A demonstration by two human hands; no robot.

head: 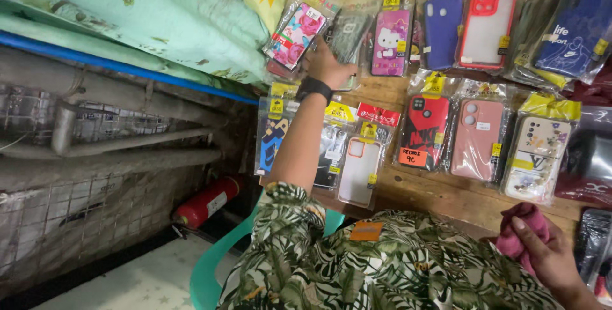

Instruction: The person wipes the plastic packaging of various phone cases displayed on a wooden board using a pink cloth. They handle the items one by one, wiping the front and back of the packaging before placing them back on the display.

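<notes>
1. Head view looks down on a wooden table (440,198) covered with phone cases sealed in clear bags.
2. Left hand (326,64) reaches to the table's far left corner, a black wristband (313,87) on its wrist; its fingers grasp a dark phone case (349,34) in its bag.
3. Just left of that hand lies a floral pink case (296,32), overhanging the table's left edge.
4. Just right of the dark phone case sits a pink cartoon-cat case (390,41), then a blue case (442,29).
5. Right hand (549,256) rests at the table's near right edge, fingers clenched around a crumpled pink cloth (519,230).
6. Near that hand lie a salmon case (477,138) and a cream case (537,157).
7. Beside the table's left edge, a red extinguisher (207,203) lies on the floor, close to a teal plastic chair (213,265).
</notes>
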